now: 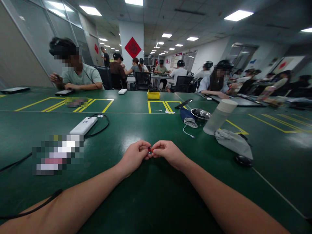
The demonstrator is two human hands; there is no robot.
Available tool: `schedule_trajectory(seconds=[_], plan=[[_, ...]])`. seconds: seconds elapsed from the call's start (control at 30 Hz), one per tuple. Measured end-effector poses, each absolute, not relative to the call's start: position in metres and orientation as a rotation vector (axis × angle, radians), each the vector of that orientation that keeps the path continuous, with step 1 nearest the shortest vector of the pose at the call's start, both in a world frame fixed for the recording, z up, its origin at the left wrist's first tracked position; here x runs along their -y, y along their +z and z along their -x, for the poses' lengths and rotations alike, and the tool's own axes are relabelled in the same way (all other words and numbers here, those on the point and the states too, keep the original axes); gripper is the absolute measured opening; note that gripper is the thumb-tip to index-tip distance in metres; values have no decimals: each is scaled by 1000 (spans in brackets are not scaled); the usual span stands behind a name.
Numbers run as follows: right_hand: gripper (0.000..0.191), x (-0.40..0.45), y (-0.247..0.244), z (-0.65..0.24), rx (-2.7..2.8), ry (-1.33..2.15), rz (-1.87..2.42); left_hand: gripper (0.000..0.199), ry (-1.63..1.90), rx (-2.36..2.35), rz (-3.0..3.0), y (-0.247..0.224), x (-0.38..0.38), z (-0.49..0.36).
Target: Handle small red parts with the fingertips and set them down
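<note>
My left hand (pixel 136 155) and my right hand (pixel 169 153) meet fingertip to fingertip just above the green table (pixel 141 201). Between the left thumb and fingers is pinched a small dark and red piece (pixel 149 149). The right thumb and forefinger close on a tiny orange-red piece (pixel 152 150) right beside it. Both bits are mostly covered by the fingers, so their kind is too small to tell. Whether the two pieces are joined, I cannot make out.
A white power bank (pixel 84 125) with a black cable lies left. To the right are a metal bowl (pixel 201 114), a frosted bottle (pixel 219 117), a grey pouch (pixel 234 143) and a black mouse (pixel 243 160). A yellow box (pixel 153 95) stands at the back; people sit beyond.
</note>
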State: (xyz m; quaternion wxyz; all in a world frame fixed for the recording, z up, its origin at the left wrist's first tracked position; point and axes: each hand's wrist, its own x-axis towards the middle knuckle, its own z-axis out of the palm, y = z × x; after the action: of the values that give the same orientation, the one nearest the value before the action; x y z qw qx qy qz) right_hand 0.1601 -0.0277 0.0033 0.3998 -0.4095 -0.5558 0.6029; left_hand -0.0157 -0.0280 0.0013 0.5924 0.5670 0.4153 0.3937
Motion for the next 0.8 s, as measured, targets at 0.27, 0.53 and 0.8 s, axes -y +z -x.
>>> schedule_trajectory(seconds=[0.27,0.53,0.8], plan=[[20,28,2,-160,1430,1516,1021,21,919,-996,-1337,3,29,15],[20,27,3,-158,1378,1461,1068,24,973,-1098,-1455,4,30,14],[20,26,2,-160,1411,1412,1098,24,982,-1208,-1513,6,30,17]])
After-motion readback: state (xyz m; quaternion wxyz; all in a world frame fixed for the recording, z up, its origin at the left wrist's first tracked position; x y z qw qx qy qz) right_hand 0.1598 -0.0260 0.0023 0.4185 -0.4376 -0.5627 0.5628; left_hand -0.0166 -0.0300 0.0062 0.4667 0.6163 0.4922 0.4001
